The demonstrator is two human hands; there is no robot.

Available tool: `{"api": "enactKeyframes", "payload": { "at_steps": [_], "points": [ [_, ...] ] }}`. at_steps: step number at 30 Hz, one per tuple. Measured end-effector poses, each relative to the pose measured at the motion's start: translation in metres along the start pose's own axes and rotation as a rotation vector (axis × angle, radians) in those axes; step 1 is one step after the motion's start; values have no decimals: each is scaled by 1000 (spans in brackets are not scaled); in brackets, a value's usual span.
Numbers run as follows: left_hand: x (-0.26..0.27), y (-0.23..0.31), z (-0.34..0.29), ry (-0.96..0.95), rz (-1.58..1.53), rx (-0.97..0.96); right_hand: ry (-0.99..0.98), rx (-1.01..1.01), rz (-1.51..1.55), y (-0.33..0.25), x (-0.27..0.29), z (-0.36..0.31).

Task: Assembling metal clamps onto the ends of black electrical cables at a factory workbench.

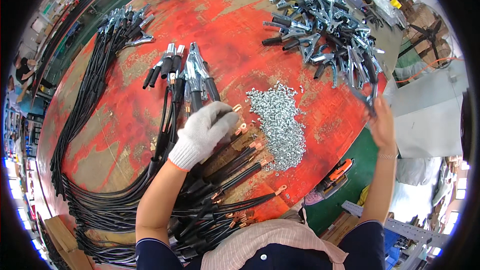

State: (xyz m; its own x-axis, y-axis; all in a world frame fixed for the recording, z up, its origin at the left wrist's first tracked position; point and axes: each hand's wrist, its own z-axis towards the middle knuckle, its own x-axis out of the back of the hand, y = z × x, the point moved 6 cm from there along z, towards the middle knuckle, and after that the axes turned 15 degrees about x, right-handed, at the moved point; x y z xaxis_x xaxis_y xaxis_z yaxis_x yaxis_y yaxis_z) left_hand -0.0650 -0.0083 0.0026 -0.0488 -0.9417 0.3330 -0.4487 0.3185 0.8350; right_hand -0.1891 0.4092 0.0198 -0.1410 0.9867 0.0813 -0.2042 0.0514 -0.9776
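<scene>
My left hand (pixel 205 132), in a white knit glove, is curled closed over the ends of black cables (pixel 235 162). Copper lugs (pixel 242 129) poke out beside its fingertips; the grip itself is mostly hidden by the glove. My bare right hand (pixel 383 125) is closed on a metal spring clamp (pixel 370 101) at the right edge of the clamp pile (pixel 325 25). Just beyond the glove, several clamps (pixel 195 72) with black grips lie by other cables. A heap of small silver screws (pixel 280 125) spreads between my two hands.
The worn red table (pixel 225 30) curves around in front of me. A long bundle of black cables (pixel 80 105) with clamps at its far end sweeps along the left side. At the right are a black fan (pixel 427 35) and, below the table edge, an orange-handled tool (pixel 341 169).
</scene>
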Motion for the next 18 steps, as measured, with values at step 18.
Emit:
{"api": "enactKeyframes", "payload": {
  "at_steps": [18],
  "points": [
    [-18,-39,-15,-241,-483,308,76,123,610,25,-122,-84]
  ]
}}
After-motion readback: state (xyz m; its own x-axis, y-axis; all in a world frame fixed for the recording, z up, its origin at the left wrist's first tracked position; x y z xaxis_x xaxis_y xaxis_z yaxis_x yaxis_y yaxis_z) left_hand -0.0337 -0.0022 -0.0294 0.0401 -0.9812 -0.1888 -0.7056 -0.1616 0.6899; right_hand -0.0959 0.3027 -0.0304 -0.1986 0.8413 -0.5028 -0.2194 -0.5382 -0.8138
